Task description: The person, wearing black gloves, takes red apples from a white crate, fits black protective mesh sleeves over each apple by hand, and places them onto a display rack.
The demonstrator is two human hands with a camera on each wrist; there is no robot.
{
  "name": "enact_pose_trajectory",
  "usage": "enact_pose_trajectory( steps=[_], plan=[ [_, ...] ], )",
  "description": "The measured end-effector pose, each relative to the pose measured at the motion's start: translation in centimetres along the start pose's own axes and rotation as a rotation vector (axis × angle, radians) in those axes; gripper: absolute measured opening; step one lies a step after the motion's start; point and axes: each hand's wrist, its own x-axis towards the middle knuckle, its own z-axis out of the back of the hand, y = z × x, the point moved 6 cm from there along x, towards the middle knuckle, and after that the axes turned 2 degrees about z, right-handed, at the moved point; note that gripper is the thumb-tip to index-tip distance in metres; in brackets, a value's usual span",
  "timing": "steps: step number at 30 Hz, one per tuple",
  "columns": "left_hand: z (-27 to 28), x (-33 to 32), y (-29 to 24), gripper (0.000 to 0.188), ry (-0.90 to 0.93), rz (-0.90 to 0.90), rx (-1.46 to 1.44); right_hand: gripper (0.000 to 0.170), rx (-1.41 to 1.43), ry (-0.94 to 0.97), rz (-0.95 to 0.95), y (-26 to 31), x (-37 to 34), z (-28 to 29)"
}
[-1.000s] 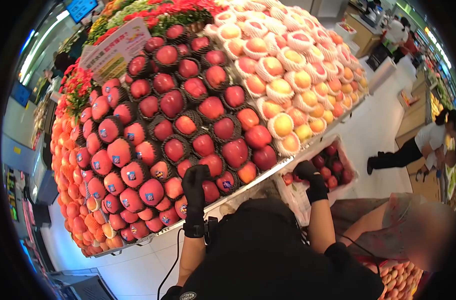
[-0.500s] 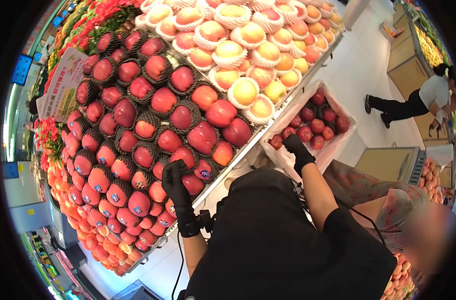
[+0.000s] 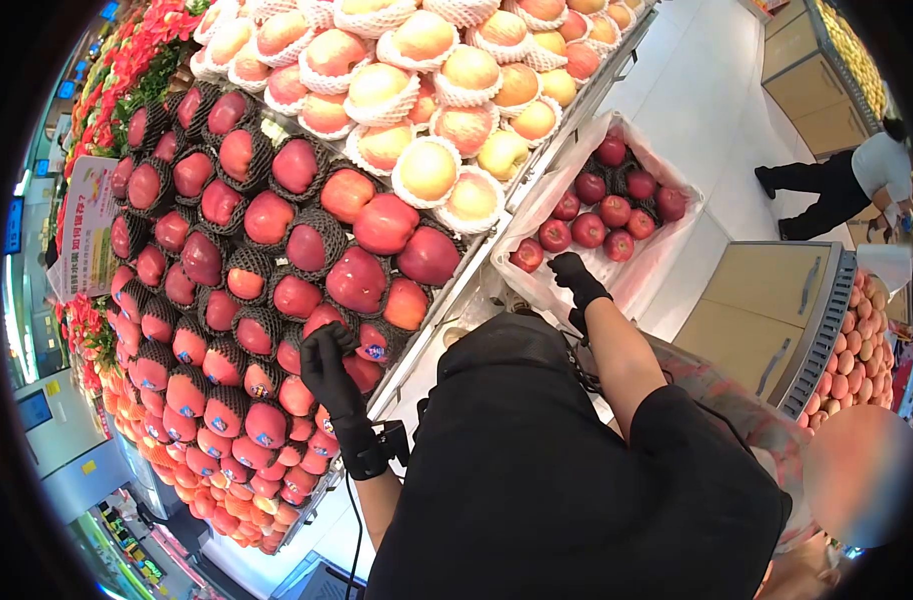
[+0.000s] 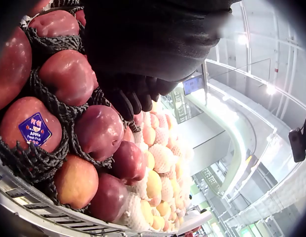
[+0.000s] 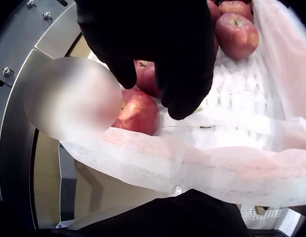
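Observation:
In the head view my black-gloved left hand (image 3: 332, 375) hovers at the display's front edge, beside red apples (image 3: 357, 280) seated in black foam nets. Its fingers curl loosely, and the left wrist view has nothing showing in them. My right hand (image 3: 579, 280), gloved too, is over the near side of a crate (image 3: 667, 285) with a pale pink liner. Several dark red apples (image 3: 589, 230) lie inside, mostly at its far end. The right wrist view has the right fingers (image 5: 185, 96) pointing down and spread, with an apple (image 5: 138, 113) just beyond them.
Peaches (image 3: 427, 170) in white foam nets fill the display's far side. A printed sign (image 3: 85, 230) and red flowers (image 3: 162, 40) line its left. Right of the crate stands a beige cabinet (image 3: 747, 300). A person in a white shirt (image 3: 882, 170) bends in the aisle; another is close on my right.
The head view has swung toward the crate. My right hand has drawn back slightly from the apples there. The left hand stays by the display's front edge.

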Motion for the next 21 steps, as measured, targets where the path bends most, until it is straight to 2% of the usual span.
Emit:
enact_pose_trajectory(
  steps=[2,3,4,6,10,14,16,19,21],
  plan=[
    [-0.5,0.0,-0.1,0.018,0.009,0.009,0.012,0.047,-0.006,-0.105,0.069,0.6,-0.1,0.0],
    [-0.8,0.0,0.0,0.018,0.018,0.016,0.005,0.045,0.556,-0.001,-0.158,-0.5,0.1,-1.1],
    [-1.0,0.0,0.0,0.018,0.027,0.022,-0.001,0.045,1.092,-0.033,-0.446,-0.8,-0.4,-1.3],
    [-1.5,-0.1,-0.1,0.018,0.032,0.024,0.007,0.044,1.468,-0.067,-0.767,0.7,-0.6,-1.5],
    [-2.3,-0.3,-1.1,0.018,0.038,0.002,0.057,0.048,1.569,-0.134,-0.733,2.4,0.3,-2.2],
    [-2.0,-0.5,-0.6,0.018,0.043,0.004,0.044,0.063,1.692,-0.147,-0.657,3.2,1.0,-2.7],
    [-1.8,-0.7,-0.7,0.018,0.032,0.020,0.056,0.071,1.743,-0.201,-0.668,4.2,0.4,-1.8],
    [-1.9,-1.0,-0.9,0.019,0.016,0.045,0.094,0.075,1.782,-0.290,-0.540,5.4,-0.7,0.4],
    [-1.8,-1.0,-0.9,0.020,0.006,0.055,0.112,0.073,1.778,-0.261,-0.539,5.8,-1.0,0.9]
  ],
)
